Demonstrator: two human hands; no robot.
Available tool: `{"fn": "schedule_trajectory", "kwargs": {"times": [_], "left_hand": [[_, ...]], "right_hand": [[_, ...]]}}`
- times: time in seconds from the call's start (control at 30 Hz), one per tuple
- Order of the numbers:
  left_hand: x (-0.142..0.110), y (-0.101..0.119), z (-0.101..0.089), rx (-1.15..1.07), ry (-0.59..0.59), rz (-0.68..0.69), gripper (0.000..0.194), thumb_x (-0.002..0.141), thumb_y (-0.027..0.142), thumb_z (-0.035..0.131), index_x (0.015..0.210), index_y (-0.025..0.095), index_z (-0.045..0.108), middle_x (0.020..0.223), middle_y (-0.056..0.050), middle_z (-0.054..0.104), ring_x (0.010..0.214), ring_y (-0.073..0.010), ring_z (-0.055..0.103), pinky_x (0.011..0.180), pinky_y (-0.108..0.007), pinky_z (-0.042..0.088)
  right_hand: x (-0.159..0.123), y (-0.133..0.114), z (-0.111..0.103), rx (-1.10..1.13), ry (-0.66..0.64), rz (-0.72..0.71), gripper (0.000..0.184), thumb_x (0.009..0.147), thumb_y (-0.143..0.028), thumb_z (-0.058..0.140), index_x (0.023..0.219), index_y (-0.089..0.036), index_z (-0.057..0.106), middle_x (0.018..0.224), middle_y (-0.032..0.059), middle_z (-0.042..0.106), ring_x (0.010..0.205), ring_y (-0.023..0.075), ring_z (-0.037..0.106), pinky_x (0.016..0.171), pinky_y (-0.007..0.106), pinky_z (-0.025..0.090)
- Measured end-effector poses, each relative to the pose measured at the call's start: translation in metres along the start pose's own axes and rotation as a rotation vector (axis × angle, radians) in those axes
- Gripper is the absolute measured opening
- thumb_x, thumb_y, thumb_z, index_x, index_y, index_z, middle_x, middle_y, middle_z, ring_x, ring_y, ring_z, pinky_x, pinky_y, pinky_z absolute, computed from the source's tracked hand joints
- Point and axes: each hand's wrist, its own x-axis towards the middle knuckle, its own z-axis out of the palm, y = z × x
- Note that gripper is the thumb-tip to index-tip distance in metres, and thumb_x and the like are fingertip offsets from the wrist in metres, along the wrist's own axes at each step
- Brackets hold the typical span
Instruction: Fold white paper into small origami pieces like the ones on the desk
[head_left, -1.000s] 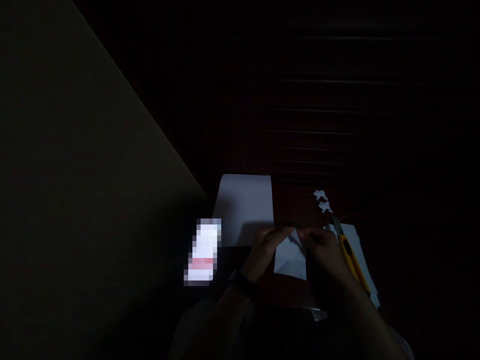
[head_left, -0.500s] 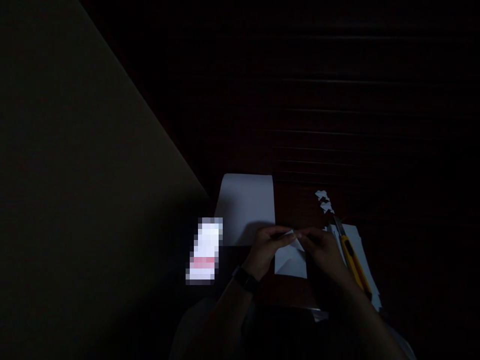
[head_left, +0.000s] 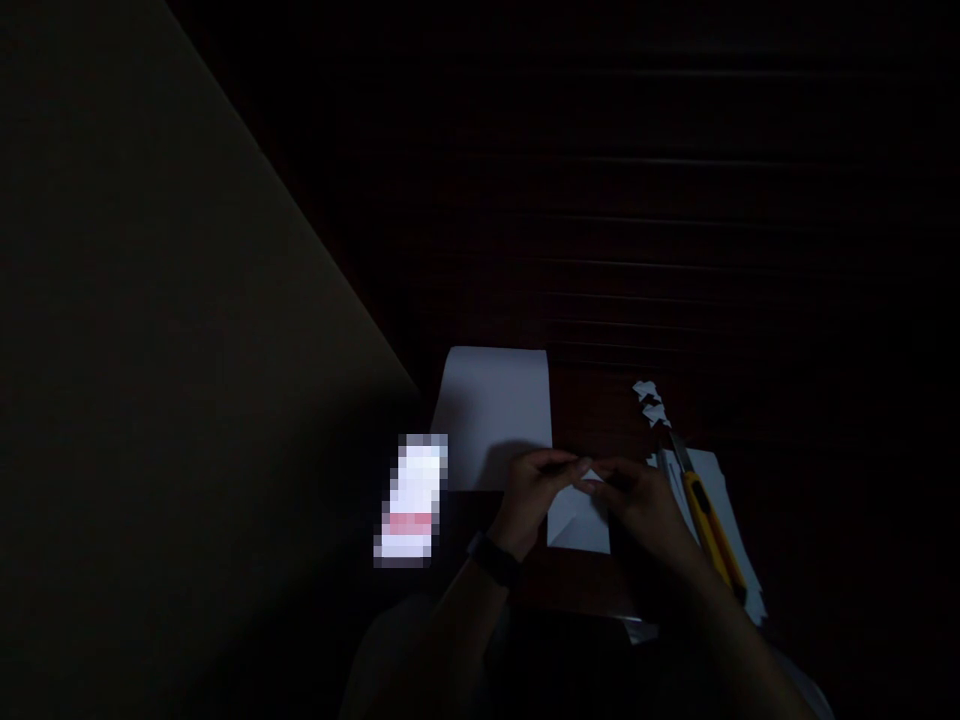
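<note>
A small white sheet of paper (head_left: 581,528) with crease lines is pinched at its far edge by both hands. My left hand (head_left: 534,490), with a dark watch on the wrist, is closed on the paper's upper left part. From the other side my right hand (head_left: 643,497) is closed on the upper right part, its fingertips close to those of the left. A little white corner shows between the fingertips. The exact fold there is partly hidden by the fingers and the dim light.
A larger white sheet (head_left: 495,400) lies behind my left hand. Left of it glows a pixelated phone screen (head_left: 411,500). On the right, a yellow utility knife (head_left: 709,530) with its blade out rests on white papers (head_left: 739,540). Small folded paper pieces (head_left: 651,402) lie beyond.
Both hands have stayed in about the same spot. The fingertips have shifted on the paper's far edge, and its raised corner shows less than before.
</note>
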Motion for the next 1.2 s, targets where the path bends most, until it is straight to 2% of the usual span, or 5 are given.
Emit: {"fn": "schedule_trajectory", "kwargs": {"times": [0.23,0.43,0.57,0.8,1.2], "left_hand": [[0.001,-0.002,0.000,0.181,0.077,0.047,0.026,0.068,0.040,0.067,0.071,0.014,0.070,0.065,-0.003,0.066,0.061,-0.0149,0.058,0.055,-0.024,0.041],[0.001,-0.001,0.000,0.372,0.034,0.151,0.028,0.077,0.041,0.058,0.081,0.017,0.071,0.075,-0.004,0.069,0.070,-0.0180,0.061,0.061,-0.025,0.043],[-0.001,0.001,0.003,0.269,-0.044,0.130,0.032,0.075,0.038,0.061,0.100,0.019,0.068,0.096,-0.006,0.069,0.085,-0.0215,0.061,0.071,-0.028,0.046],[-0.001,0.001,0.001,0.089,-0.134,-0.003,0.032,0.075,0.040,0.060,0.090,0.013,0.071,0.084,-0.007,0.070,0.074,-0.0200,0.060,0.065,-0.028,0.045],[0.000,-0.002,-0.003,0.295,-0.123,0.038,0.032,0.078,0.042,0.055,0.079,0.013,0.071,0.073,-0.006,0.068,0.065,-0.0177,0.057,0.055,-0.025,0.039]], "right_hand": [[0.000,0.000,0.002,-0.100,0.012,-0.019,0.019,0.070,-0.035,0.068,0.081,-0.019,0.066,0.080,0.0030,0.068,0.072,0.0185,0.061,0.064,0.028,0.045],[0.004,0.006,-0.001,-0.122,0.075,0.042,0.027,0.068,-0.038,0.069,0.086,-0.018,0.065,0.068,0.0017,0.065,0.057,0.0156,0.056,0.051,0.025,0.041],[0.006,0.010,-0.008,0.004,0.094,0.151,0.032,0.066,-0.041,0.070,0.084,-0.016,0.067,0.067,0.0037,0.065,0.056,0.0161,0.056,0.049,0.025,0.040],[0.005,0.009,-0.012,0.343,0.068,0.339,0.035,0.062,-0.048,0.071,0.072,-0.014,0.068,0.065,0.0062,0.068,0.056,0.0188,0.059,0.053,0.029,0.044],[0.003,0.006,-0.010,0.266,-0.018,0.383,0.027,0.058,-0.038,0.075,0.064,-0.013,0.067,0.053,0.0018,0.061,0.048,0.0139,0.053,0.047,0.026,0.039]]}}
